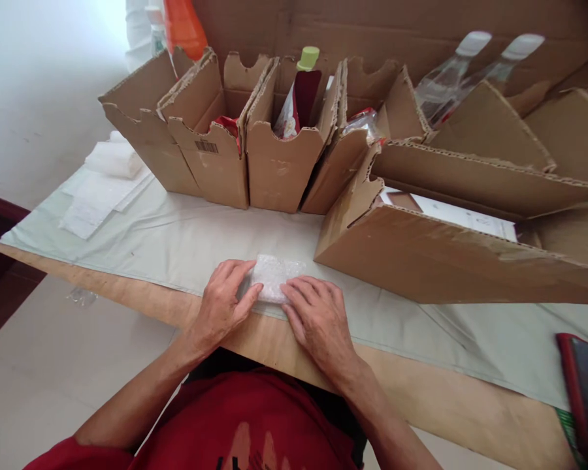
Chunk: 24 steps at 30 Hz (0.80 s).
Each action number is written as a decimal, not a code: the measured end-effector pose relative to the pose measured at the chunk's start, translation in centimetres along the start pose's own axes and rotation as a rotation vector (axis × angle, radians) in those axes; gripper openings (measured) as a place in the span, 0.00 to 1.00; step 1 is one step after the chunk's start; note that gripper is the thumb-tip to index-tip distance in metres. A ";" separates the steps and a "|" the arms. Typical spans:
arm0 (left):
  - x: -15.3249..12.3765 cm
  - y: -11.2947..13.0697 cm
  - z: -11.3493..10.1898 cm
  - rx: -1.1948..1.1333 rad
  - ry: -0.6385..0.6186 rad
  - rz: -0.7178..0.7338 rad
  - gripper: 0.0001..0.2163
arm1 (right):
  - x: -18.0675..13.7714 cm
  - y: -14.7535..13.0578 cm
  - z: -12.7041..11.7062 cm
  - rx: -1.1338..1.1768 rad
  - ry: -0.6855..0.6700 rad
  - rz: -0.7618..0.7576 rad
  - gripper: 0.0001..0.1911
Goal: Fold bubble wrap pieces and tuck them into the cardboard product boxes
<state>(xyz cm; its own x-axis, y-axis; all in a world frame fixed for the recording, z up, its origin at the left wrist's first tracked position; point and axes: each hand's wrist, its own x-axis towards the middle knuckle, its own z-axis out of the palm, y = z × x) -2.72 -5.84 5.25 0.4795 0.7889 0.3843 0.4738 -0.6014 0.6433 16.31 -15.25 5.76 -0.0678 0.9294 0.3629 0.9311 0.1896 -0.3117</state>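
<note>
Both hands pressed flat on a small bubble-wrap packet at the near edge of the table.

Left hand (223, 301) lies open, fingers spread narrow over the bubble-wrap packet's (274, 275) left side; right hand (318, 318) lies open, fingertips on its near right corner. Neither grips it. Packet rests on the pale cloth (176, 241), just inside the table's (421, 391) near edge. A row of open cardboard boxes (279, 163) stands along the far edge; a long box (445, 254) lies right of the packet, near it. Folded white sheets (102, 189) occupy the far left corner.
</note>
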 end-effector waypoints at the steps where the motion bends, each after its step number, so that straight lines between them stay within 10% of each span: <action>1: -0.5 0.3 -0.4 -0.072 0.026 -0.070 0.14 | 0.2 0.2 0.1 0.025 0.029 0.022 0.11; 8: -2.4 3.6 -0.9 -0.802 -0.227 -0.545 0.19 | -0.5 -0.9 -0.6 0.447 0.085 0.298 0.09; 13: -1.6 5.1 -0.2 -0.808 -0.225 -0.499 0.13 | -2.3 -1.5 -1.7 0.518 0.071 0.310 0.09; 18: -1.9 5.5 -0.4 -0.555 -0.331 -0.275 0.11 | -3.3 -0.9 -4.9 0.593 -0.041 0.341 0.32; 24: -2.5 6.1 0.7 -0.481 -0.384 -0.145 0.10 | -3.1 -1.0 -8.0 0.535 -0.157 0.334 0.10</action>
<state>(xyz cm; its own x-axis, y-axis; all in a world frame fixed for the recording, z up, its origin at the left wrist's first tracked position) -0.54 -11.54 7.73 0.7089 0.7024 0.0633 0.2117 -0.2976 0.9309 18.44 -20.83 11.94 0.1055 0.9931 0.0506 0.6066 -0.0239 -0.7947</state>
